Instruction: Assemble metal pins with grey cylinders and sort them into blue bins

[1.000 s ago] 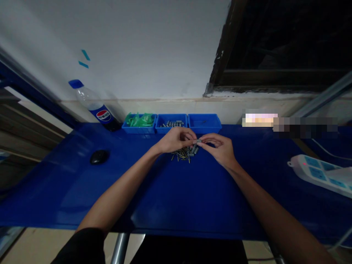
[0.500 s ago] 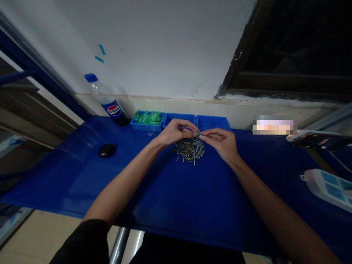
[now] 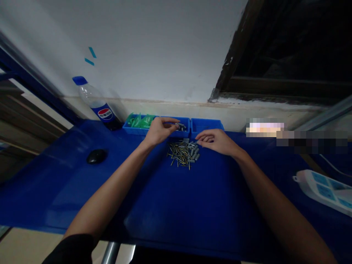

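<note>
My left hand (image 3: 161, 130) is over the middle blue bin (image 3: 187, 132), thumb and forefinger pinched at small grey and metal pieces inside. Whether a piece sits between those fingertips is too small to make out. My right hand (image 3: 216, 141) hovers at the right edge of the pile, its fingers loosely bent and the thumb a little apart, with nothing visible in them. On the blue table lies a heap of brass-coloured screws (image 3: 180, 152), with several grey cylindrical plugs (image 3: 195, 151) along its right side.
A left bin (image 3: 134, 131) holds green pieces (image 3: 140, 120); a right bin (image 3: 207, 124) stands beside the middle one. A cola bottle (image 3: 101, 110) stands by the wall, a black mouse (image 3: 96, 156) lies left, and a white power strip (image 3: 321, 189) lies right.
My hands have parted from around a small grey piece. The left has gone to the middle bin; the right has lowered towards the pile. The view has shifted slightly.
</note>
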`<state>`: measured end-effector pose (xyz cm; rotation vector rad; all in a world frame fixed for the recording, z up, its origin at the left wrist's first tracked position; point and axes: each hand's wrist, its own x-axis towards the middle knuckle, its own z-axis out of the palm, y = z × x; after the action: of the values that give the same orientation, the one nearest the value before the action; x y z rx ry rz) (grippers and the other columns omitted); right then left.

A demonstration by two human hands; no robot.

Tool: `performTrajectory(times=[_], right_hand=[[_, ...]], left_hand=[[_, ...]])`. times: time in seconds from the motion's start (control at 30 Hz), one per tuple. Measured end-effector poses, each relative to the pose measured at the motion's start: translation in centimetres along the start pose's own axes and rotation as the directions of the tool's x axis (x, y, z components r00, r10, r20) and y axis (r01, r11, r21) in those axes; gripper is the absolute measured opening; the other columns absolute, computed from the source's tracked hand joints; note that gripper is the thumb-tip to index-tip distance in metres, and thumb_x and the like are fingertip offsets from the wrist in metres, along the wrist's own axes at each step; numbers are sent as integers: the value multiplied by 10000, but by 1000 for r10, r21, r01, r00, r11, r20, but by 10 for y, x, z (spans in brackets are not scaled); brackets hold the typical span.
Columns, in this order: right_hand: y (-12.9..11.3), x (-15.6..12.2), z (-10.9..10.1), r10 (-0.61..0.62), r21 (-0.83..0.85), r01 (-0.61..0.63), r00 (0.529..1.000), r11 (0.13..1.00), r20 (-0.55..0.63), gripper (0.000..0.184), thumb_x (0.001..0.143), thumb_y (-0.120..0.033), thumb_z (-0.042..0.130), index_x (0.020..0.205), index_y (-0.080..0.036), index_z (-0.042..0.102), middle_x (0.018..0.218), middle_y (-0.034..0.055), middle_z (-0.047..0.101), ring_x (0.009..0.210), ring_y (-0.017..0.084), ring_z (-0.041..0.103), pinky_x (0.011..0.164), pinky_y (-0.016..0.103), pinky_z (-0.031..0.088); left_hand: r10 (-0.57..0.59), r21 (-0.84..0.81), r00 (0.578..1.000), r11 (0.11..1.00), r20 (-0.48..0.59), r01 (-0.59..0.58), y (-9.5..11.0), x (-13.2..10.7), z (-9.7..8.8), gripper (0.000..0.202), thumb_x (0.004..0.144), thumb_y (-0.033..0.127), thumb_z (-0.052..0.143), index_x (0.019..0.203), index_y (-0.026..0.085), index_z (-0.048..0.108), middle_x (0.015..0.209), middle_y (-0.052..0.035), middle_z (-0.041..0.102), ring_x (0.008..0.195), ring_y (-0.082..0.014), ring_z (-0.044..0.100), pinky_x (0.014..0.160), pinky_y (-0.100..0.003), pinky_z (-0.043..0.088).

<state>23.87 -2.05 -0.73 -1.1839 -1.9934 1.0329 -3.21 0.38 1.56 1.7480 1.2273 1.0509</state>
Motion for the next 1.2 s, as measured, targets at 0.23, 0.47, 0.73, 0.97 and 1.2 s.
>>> performTrajectory(times=[0.23,0.47,0.73,0.97,1.2], right_hand=[[8,-8,-4,-2,-229,45,983,972,184,283,780,-174,725,1031,-234,843,839,51,801,674,189,695,620,325,536],[13,-7,-1,-64,-314,122,980,941,189,359,714,-77,679,959,-269,858,848,37,805,719,205,706,685,346,541],[17,-6,-2,-57,-338,127,976,933,210,187,748,-163,741,884,-250,836,767,35,762,677,185,664,663,336,519],[16,-10,-9,-50,-379,151,964,913,263,82,778,-210,738,778,-242,814,712,32,745,648,183,665,636,347,508],[10,-13,-16,6,-135,16,988,991,156,71,756,-263,769,820,-236,783,740,23,782,710,200,741,682,349,601]], left_hand=[[162,200,985,965,52,-169,6,-4,12,283,873,277,666,1062,122,809,1057,-126,810,918,-207,765,868,-334,610],[217,210,939,938,267,-276,8,-11,26,260,889,299,630,977,141,816,958,-98,808,796,-178,729,791,-325,586],[231,201,933,935,275,-291,7,-10,26,261,871,296,626,970,144,815,935,-92,802,778,-173,717,769,-323,573],[219,226,928,929,301,-293,7,-10,28,262,861,269,615,978,150,818,957,-93,807,820,-185,736,779,-320,574],[214,186,930,943,300,-277,5,-9,26,268,861,279,625,991,148,820,975,-101,807,833,-190,744,794,-324,591]])
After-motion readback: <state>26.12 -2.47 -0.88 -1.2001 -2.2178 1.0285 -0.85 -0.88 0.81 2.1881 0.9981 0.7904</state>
